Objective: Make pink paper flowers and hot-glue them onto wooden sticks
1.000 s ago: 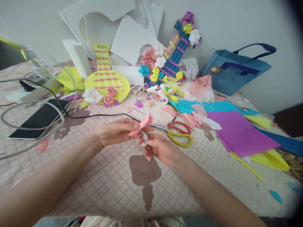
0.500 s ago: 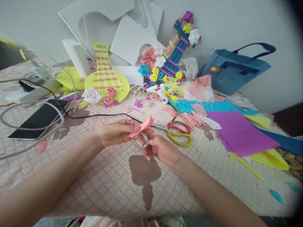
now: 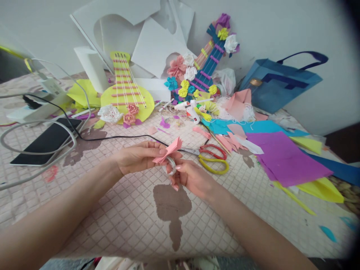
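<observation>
1. My two hands meet above a table covered by a pale cloth (image 3: 118,225) with a diamond grid, brown patches showing on it.
2. My left hand (image 3: 140,155) grips a pleated piece of pink paper (image 3: 171,150) pinched between thumb and fingers, its ends fanning slightly. The paper is in the air, tilted up toward the right.
3. My right hand (image 3: 194,178) holds a small white ring (image 3: 172,165), perhaps a roll of tape, by its edge, just below the pink paper; I cannot tell whether ring and paper touch.
4. Just beyond my right hand lie scissors (image 3: 197,152) with one red and one yellow handle.
5. Farther back are a white glue gun (image 3: 191,109), a yellow guitar cutout (image 3: 128,95) with white strings, and a blue guitar neck (image 3: 209,69) among paper flowers.
6. To the right lies purple paper (image 3: 289,159); to the left, a dark phone (image 3: 46,144).
</observation>
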### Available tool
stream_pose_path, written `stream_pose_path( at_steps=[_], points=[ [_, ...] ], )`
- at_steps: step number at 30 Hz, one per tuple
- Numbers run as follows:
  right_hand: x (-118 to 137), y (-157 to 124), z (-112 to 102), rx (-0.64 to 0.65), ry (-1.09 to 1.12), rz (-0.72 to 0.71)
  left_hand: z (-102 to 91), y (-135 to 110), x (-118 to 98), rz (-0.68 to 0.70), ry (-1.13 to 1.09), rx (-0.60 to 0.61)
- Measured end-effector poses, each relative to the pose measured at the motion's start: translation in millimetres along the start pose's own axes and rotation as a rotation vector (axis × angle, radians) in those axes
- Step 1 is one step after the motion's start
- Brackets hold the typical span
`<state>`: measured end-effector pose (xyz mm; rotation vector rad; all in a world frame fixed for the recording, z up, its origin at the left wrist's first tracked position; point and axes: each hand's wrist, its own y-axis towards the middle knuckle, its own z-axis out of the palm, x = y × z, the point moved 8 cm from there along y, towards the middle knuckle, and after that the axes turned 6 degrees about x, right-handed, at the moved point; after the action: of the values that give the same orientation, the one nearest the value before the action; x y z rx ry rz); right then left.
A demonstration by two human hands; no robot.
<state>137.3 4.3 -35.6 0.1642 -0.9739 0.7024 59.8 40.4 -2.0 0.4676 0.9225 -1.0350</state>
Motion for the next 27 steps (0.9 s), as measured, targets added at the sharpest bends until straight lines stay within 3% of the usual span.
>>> stream_pose_path(
  at_steps=[16,22,27],
  points=[
    [-0.6,0.4,-1.4,0.018,-0.031,0.003,-4.0,-1.4,2.1,-0.016,-0.01,-0.039],
    [-5.7,0.4,-4.8,-0.018,-0.025,0.001,-1.5,-0.3,1.4,-0.002,0.011,0.007],
    [-1.0,0.6,0.5,0.038,-0.005,-0.007,0.3,-0.8,-1.5,0.009,0.021,0.026]
  ],
)
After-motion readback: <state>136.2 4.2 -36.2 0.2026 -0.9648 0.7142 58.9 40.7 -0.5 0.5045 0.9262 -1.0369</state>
